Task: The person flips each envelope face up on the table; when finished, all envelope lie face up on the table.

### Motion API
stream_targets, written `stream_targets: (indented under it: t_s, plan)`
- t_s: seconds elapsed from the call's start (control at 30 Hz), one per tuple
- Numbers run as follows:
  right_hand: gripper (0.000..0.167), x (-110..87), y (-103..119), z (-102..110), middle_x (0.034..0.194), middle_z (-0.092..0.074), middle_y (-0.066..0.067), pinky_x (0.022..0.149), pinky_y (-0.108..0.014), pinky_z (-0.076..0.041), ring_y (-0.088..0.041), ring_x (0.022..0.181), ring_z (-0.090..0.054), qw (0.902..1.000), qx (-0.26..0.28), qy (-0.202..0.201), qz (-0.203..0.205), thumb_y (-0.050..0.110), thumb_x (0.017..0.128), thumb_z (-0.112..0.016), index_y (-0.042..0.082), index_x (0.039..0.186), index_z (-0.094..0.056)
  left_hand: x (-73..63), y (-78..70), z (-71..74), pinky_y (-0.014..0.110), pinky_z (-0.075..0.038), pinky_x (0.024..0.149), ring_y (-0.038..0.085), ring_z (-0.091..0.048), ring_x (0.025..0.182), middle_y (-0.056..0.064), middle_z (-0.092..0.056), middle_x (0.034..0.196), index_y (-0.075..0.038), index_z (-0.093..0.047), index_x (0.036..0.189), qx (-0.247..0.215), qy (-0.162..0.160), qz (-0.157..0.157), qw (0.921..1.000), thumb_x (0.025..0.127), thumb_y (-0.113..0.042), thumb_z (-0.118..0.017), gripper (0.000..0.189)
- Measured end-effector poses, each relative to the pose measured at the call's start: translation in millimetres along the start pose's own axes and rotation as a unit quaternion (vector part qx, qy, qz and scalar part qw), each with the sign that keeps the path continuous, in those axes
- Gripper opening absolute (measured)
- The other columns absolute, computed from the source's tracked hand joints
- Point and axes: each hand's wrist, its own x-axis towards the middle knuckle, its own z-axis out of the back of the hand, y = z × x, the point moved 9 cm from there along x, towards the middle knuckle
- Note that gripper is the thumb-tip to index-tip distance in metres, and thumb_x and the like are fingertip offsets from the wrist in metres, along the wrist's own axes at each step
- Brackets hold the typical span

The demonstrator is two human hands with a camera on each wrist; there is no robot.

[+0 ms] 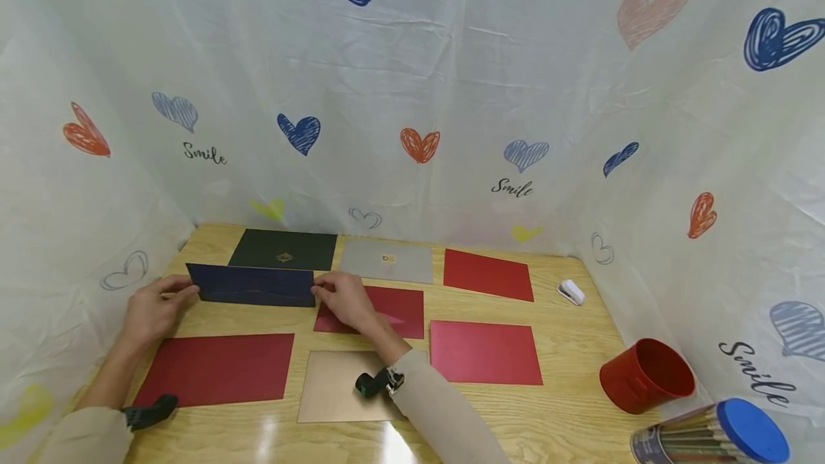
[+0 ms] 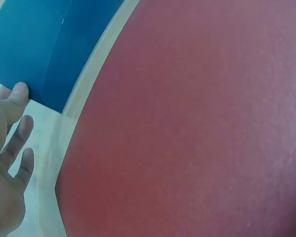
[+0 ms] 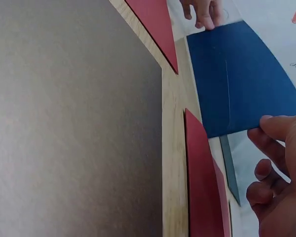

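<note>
Left hand (image 1: 157, 306): pinching the left short edge of 1 navy card (image 1: 251, 285), thumb on the near face, 2 other fingers clear of the sheet. Right hand (image 1: 344, 299): pinching the right short edge of the same sheet, thumb on the near face, other fingers bent below. Navy card: suspended between the 2 hands, face tilted, 1 thin line running lengthwise; contact with the table, cannot tell.

On each wrist: 1 black device.

Just beyond the held sheet, between the hands: 1 dark green card (image 1: 286, 243) with gold emblem, near edge partly hidden. Beyond the right hand: 1 grey card (image 1: 387, 272) with gold mark. Below the right hand: 1 crimson card (image 1: 402, 310), partly covered from view. Below the right forearm: 1 beige card (image 1: 331, 392). Nearer than the left hand: 1 dark red card (image 1: 219, 371). To the right of the right hand: 1 pinkish red card (image 1: 485, 351) nearer, 1 bright red card (image 1: 486, 274) farther.

Well right of the right hand: 1 white stapler (image 1: 571, 292), 1 red cup (image 1: 621, 382), 1 clear jar (image 1: 683, 441) of pencils with 1 blue lid (image 1: 753, 429).

Below both hands: 1 wood-grain table (image 1: 567, 349). Beyond and beside both hands: white curtain (image 1: 451, 92), printed with hearts and "Smile".
</note>
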Motion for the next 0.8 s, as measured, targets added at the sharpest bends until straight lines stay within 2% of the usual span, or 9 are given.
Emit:
stream_targets:
  t_s: [0.2,0.27,0.33,0.4,0.47,0.53,0.67,0.8]
  plan:
    - [0.037,-0.8,-4,-2,0.095,-0.075,0.008,0.067,-0.015,-0.049,0.003,0.078,-0.065,0.9981,0.053,-0.002,-0.032,0.02,0.098,-0.069,0.016,0.132,-0.056,0.7,-4.6,-6.9,0.011,-0.043,0.059,-0.024,-0.041,0.076,0.029,-0.071,0.104,0.004,-0.058,0.13,-0.013,0.021,-0.013,0.9996,0.096,-0.008,-0.069,0.038]
    - [0.037,-0.8,-6,-3,0.094,-0.075,0.009,0.067,-0.016,-0.048,0.003,0.077,-0.065,0.998,0.05,-0.005,-0.038,0.021,0.097,-0.069,0.019,0.13,-0.051,0.9,-5.6,-8.5,0.012,-0.044,0.058,-0.019,-0.046,0.074,0.029,-0.071,0.104,0.003,-0.055,0.133,-0.015,0.03,-0.018,0.9993,0.094,-0.005,-0.07,0.042]
    - [0.032,-0.9,-8,-4,0.095,-0.075,0.009,0.069,-0.017,-0.049,0.002,0.079,-0.065,0.9985,0.034,-0.005,-0.042,0.021,0.096,-0.07,0.02,0.124,-0.054,1.0,-7.1,-9.8,0.013,-0.044,0.059,-0.009,-0.054,0.075,0.029,-0.071,0.103,0.003,-0.055,0.133,-0.01,0.036,-0.028,0.9989,0.093,-0.003,-0.071,0.043]
    - [0.025,-0.6,-8,-7,0.095,-0.073,0.011,0.071,-0.017,-0.049,0.002,0.082,-0.065,0.9992,-0.005,0.004,-0.039,0.024,0.096,-0.071,0.021,0.118,-0.059,0.6,-8.3,-10.9,0.014,-0.044,0.06,0.007,-0.064,0.075,0.028,-0.071,0.102,0.004,-0.057,0.131,0.003,0.041,-0.036,0.9985,0.092,-0.003,-0.072,0.043]
    - [0.02,-0.6,-7,-10,0.096,-0.073,0.013,0.073,-0.016,-0.049,0.0,0.087,-0.063,0.9983,-0.045,0.018,-0.034,0.026,0.096,-0.071,0.023,0.115,-0.065,0.1,-8.9,-12.5,0.019,-0.047,0.063,0.026,-0.069,0.079,0.027,-0.071,0.102,0.005,-0.059,0.129,0.019,0.05,-0.042,0.9977,0.092,-0.003,-0.072,0.041]
    - [0.02,-0.5,-6,-13,0.097,-0.072,0.015,0.074,-0.016,-0.048,-0.002,0.091,-0.061,0.9957,-0.083,0.032,-0.028,0.029,0.096,-0.071,0.025,0.115,-0.069,-0.5,-8.8,-14.6,0.028,-0.049,0.065,0.04,-0.068,0.084,0.027,-0.071,0.102,0.007,-0.061,0.127,0.034,0.062,-0.044,0.9965,0.092,-0.004,-0.072,0.039]
    - [0.024,-0.3,-5,-17,0.097,-0.072,0.018,0.07,-0.015,-0.047,-0.004,0.096,-0.057,0.9906,-0.127,0.046,-0.023,0.033,0.095,-0.071,0.028,0.119,-0.071,-1.9,-8.3,-18.3,0.049,-0.052,0.073,0.045,-0.066,0.091,0.028,-0.069,0.107,0.01,-0.061,0.126,0.058,0.082,-0.046,0.9939,0.092,-0.006,-0.072,0.039]
    - [0.023,0.4,-6,-21,0.097,-0.071,0.019,0.068,-0.015,-0.045,-0.003,0.095,-0.055,0.9872,-0.15,0.051,-0.022,0.035,0.095,-0.071,0.031,0.118,-0.072,-2.8,-9.8,-20.5,0.064,-0.047,0.083,0.052,-0.06,0.102,0.035,-0.064,0.117,0.012,-0.062,0.124,0.062,0.091,-0.056,0.9923,0.09,-0.004,-0.072,0.039]
